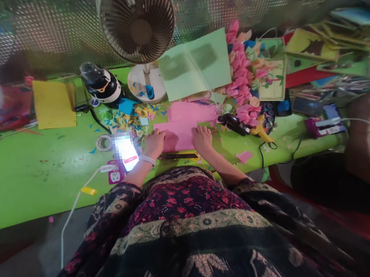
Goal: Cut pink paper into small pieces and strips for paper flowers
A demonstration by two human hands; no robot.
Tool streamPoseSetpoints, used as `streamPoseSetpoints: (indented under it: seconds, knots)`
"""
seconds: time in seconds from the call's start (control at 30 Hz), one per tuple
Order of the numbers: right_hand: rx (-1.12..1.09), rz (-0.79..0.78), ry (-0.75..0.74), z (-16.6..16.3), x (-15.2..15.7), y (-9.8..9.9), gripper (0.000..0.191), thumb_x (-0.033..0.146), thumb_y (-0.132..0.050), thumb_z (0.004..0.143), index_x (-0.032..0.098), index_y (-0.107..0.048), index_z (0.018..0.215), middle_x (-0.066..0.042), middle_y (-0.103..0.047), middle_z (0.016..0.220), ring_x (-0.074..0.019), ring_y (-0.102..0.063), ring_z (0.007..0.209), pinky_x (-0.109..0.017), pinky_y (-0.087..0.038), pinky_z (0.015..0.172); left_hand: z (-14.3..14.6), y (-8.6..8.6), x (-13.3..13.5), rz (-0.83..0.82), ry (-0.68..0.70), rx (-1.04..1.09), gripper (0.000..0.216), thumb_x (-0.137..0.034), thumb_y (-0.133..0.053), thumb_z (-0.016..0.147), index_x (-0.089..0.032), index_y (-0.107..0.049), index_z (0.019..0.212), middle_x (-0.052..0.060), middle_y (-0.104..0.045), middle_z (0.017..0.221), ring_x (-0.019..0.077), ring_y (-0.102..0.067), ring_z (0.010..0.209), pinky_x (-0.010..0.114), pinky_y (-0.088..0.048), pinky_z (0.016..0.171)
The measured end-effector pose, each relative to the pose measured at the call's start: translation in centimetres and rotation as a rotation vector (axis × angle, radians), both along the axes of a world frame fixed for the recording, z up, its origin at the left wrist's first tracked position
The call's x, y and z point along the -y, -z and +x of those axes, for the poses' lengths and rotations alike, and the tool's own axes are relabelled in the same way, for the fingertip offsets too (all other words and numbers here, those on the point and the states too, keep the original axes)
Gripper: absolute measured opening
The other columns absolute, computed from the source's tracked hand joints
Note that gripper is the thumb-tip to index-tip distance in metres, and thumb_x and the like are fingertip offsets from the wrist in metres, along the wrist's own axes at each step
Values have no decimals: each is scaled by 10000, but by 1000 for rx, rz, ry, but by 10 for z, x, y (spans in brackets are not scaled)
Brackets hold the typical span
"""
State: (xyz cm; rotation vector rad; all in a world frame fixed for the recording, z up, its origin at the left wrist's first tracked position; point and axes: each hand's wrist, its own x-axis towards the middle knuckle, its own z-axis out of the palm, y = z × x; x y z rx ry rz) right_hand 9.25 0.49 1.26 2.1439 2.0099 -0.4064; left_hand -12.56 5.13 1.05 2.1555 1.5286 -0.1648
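Floral garment, pink paper between left hand and right hand, both curled at its edges, grip unclear

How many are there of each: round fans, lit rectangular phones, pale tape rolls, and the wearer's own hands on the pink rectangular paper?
Round brown-grey fan with white base: 1
Lit rectangular phone: 1
Pale round tape roll: 1
Left hand and right hand, on pink rectangular paper: 2
Total: 5

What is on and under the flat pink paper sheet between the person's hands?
The bare left hand and bare right hand rest at opposite edges of the flat pink paper sheet; anything beneath is covered.
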Motion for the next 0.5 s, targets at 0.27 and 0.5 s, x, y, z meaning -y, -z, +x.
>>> streamPoseSetpoints:
  seconds: [0.27, 0.5]
  knots:
    - [-21, -104, 21, -26, -16, -8, 398, 286, -548, 961, 93, -642, 1296, -234, -643, 1289, -344, -538, 1230, -411, -460, 929, 26, 1, -4, 2, -52, -36, 639, -595, -760, 848, -138, -633, 1275, 243, -574, 1315, 459, -518, 1266, 515, -457, 983]
    - [-35, -54, 11, -18, 7, -8, 488, 513, -558, 996, 127, -612, 1288, -225, -633, 1299, -344, -535, 1217, -440, -443, 970, 16, -2, 3, 2, 18, -51, 807, -601, -889, 712, -136, -594, 1302, 246, -531, 1358, 462, -488, 1300, 510, -429, 1029]
